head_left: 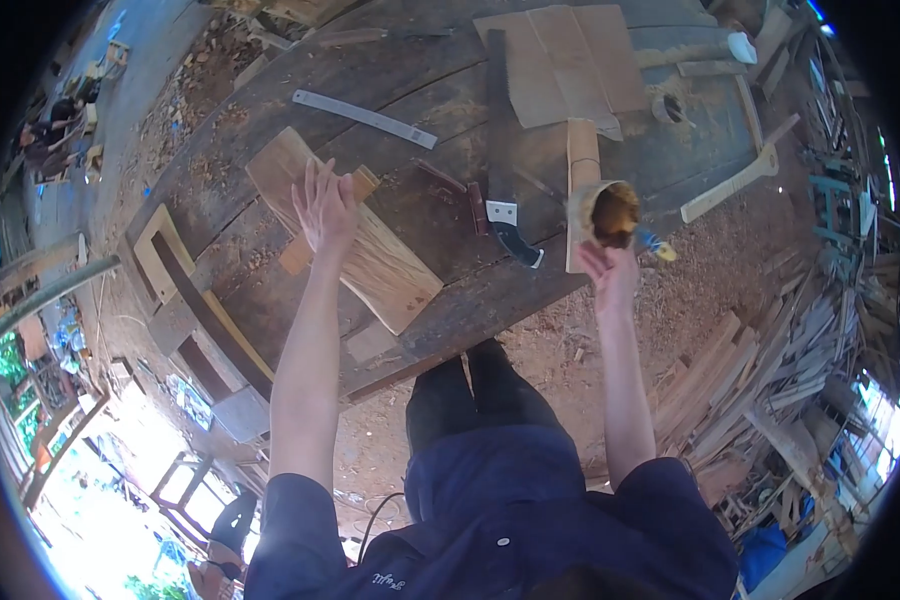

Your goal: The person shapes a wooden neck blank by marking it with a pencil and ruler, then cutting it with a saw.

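My left hand [327, 210] lies with its fingers stretched out on a thick wooden board [395, 275], pressing nothing else that I can see. A shorter wooden strip [296, 256] crosses beneath that board and sticks out on both sides. At the table's front edge my right hand [612, 278] is closed on the lower rim of a round cup-like container [588, 212]. Its mouth is tilted toward me and its inside is brown. Behind the container lies a narrow flat wooden piece [582, 150]. A handsaw with a black handle [515, 240] lies between my hands.
A metal ruler [365, 119] and a sheet of cardboard [575, 70] lie farther back on the wooden table [430, 190]. A wooden-handled tool [695, 52] is at the back right. Wooden frame parts [210, 310] stand at the left, and scrap wood [770, 360] is heaped at the right.
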Available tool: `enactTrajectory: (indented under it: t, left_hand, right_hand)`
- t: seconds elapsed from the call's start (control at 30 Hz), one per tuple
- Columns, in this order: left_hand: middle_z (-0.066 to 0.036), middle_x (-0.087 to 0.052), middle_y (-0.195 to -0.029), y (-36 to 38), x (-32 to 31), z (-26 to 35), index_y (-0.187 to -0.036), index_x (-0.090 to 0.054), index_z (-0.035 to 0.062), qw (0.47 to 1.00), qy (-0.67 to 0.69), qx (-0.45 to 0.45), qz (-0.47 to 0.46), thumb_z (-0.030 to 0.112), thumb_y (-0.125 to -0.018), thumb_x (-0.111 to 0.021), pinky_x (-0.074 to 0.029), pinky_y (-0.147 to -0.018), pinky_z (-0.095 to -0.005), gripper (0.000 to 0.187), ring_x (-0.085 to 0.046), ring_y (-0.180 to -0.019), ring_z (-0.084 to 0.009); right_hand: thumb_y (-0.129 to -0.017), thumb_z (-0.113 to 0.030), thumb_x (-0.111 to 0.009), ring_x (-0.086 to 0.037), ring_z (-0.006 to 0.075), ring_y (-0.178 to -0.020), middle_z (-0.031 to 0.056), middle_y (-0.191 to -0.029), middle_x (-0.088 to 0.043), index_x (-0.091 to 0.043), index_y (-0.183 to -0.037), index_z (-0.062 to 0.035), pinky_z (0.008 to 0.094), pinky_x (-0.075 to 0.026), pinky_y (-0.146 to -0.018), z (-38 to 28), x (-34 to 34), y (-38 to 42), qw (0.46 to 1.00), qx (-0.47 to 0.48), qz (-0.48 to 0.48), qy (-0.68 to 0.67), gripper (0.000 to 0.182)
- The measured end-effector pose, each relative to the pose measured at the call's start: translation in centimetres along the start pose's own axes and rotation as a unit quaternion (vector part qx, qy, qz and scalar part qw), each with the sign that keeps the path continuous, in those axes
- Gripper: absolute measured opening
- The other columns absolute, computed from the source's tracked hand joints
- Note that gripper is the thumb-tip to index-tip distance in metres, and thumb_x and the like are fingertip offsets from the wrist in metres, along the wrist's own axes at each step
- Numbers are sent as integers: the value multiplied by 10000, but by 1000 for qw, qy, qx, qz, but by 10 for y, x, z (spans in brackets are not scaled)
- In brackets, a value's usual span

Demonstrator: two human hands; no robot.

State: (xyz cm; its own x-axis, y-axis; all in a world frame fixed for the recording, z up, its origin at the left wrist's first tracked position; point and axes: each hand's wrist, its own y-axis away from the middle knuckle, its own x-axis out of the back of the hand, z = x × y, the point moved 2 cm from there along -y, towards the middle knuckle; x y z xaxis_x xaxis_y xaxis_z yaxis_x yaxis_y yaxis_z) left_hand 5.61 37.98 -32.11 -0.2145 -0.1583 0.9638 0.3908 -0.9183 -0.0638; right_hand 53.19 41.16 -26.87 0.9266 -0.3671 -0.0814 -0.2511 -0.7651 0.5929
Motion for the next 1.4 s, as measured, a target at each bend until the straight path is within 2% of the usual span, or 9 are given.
enactTrajectory:
  t: [0.37,0.6,0.7,0.77,0.93,1.03,1.1,1.2,1.4]
  left_hand:
    - [-12,-545,-1553,1,3,-2,-1309,-676,63,1000,-12,-6,18,405,-1130,-429,-214,-1294,-540,458,-322,-1567,-259]
    - [-6,-545,-1547,1,3,-2,-1260,-686,70,1000,-15,1,11,391,-1125,-441,-215,-1296,-542,425,-328,-1562,-250]
    - [-8,-549,-1540,2,4,-2,-1246,-686,70,1000,-12,0,18,382,-1122,-452,-215,-1296,-543,409,-330,-1561,-251]
    - [-16,-552,-1532,2,6,0,-1243,-682,67,1000,-1,-1,20,367,-1120,-465,-215,-1297,-546,390,-332,-1560,-254]
    - [-23,-554,-1530,2,6,-2,-1250,-677,62,1000,11,3,25,371,-1118,-467,-206,-1302,-545,396,-335,-1559,-257]
    - [-36,-535,-1547,3,5,-4,-1243,-680,48,999,24,4,25,379,-1114,-476,-198,-1303,-542,410,-326,-1561,-264]
    - [-48,-514,-1566,2,7,-5,-1231,-686,40,999,28,4,27,385,-1111,-483,-194,-1303,-540,418,-319,-1563,-272]
    - [-74,-456,-1607,3,8,-7,-1197,-703,23,998,36,16,45,398,-1103,-501,-187,-1301,-529,437,-301,-1564,-289]
    - [-91,-490,-1538,12,13,-35,-1099,-717,65,984,107,95,106,426,-1096,-508,-246,-1229,-555,417,-371,-1495,-312]
  right_hand:
    - [-999,-99,-422,-750,418,-1048,305,-1132,-714,-513,-1229,108,494,-642,-973,-6,27,-152,995,2,68,-75,323]
    - [-1087,-196,-435,-729,416,-1115,317,-1200,-694,-461,-1313,87,494,-624,-1011,0,31,-149,994,13,45,-98,364]
    - [-1107,-235,-500,-741,362,-1042,282,-1173,-697,-446,-1345,65,468,-633,-961,6,2,-111,992,66,72,-84,387]
    - [-1099,-238,-572,-716,249,-918,201,-1093,-697,-501,-1319,35,388,-619,-872,22,-21,-76,951,186,246,24,358]
    - [-1047,-193,-676,-690,146,-897,76,-1016,-716,-674,-1193,-11,287,-550,-812,90,-86,23,937,224,-73,257,233]
    - [-951,-350,-800,-688,256,-1124,177,-1239,-709,-640,-1348,17,379,-538,-968,113,-153,77,890,187,-261,323,564]
    - [-870,-509,-836,-593,356,-1293,262,-1410,-588,-447,-1522,72,483,-491,-1056,136,-182,92,758,296,-303,496,955]
    - [-775,-610,-862,-483,442,-1394,323,-1521,-450,-219,-1607,111,573,-433,-1100,155,-213,122,678,271,-335,595,1275]
    - [-671,-542,-927,-477,446,-1348,310,-1515,-431,-166,-1621,96,582,-424,-1078,173,-234,143,672,259,-267,640,1375]
